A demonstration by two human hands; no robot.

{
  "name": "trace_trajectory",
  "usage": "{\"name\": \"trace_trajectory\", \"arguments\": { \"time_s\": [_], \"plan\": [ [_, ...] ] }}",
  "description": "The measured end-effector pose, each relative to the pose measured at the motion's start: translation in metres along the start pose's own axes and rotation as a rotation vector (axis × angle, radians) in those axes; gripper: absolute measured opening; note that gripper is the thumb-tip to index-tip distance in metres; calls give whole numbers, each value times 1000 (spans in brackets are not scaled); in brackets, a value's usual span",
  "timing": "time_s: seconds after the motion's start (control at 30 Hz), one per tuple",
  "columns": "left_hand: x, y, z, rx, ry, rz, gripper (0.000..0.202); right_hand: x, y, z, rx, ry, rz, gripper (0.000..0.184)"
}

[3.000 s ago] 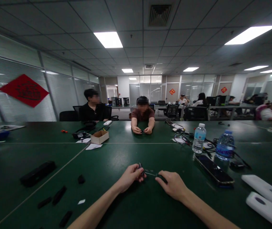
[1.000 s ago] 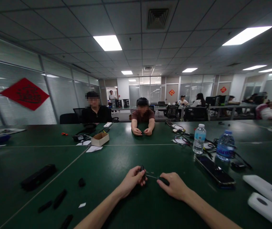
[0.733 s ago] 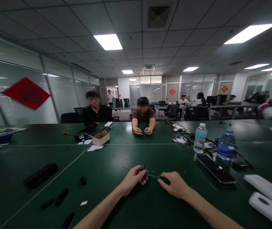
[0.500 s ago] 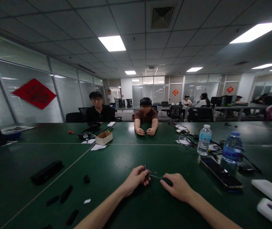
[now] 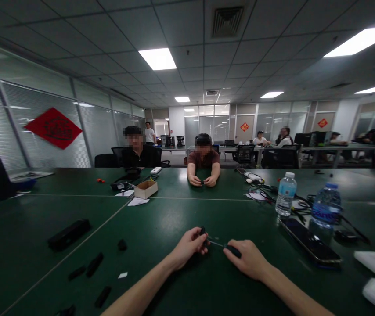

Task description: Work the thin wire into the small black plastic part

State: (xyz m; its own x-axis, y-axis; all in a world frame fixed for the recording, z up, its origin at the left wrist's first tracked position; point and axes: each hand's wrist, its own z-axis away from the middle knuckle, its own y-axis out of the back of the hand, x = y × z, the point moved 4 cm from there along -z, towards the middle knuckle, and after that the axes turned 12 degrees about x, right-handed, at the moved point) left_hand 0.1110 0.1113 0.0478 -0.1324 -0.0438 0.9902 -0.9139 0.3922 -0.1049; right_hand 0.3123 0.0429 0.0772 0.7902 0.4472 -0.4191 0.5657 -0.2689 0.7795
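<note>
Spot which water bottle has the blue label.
The bottle on the right, behind the phone; its blue label sets it apart from the paler-labelled bottle to its left.

A red diamond banner [image 5: 53, 128] hangs on glass partitions [image 5: 98, 140] under ceiling lights [image 5: 157, 59].

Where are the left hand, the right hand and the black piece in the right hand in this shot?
left hand [image 5: 187, 250]: head view, on the back of the hand.
right hand [image 5: 248, 260]: head view, on the back of the hand.
black piece [image 5: 232, 251]: head view, on its upper surface.
</note>
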Motion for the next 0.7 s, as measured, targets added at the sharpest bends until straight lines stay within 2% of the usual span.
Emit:
{"name": "trace_trajectory", "arguments": {
  "time_s": [0.33,0.5,0.7],
  "plan": [
    [2,3,0,-2,21,86,37,7,-4,0,50,3,-16,35],
    [1,3,-1,41,52,97,41,7,-5,-1,41,24,7,35],
    [-6,5,-5,40,61,118,45,8,-5,0,29,32,-2,33]
  ]
}}
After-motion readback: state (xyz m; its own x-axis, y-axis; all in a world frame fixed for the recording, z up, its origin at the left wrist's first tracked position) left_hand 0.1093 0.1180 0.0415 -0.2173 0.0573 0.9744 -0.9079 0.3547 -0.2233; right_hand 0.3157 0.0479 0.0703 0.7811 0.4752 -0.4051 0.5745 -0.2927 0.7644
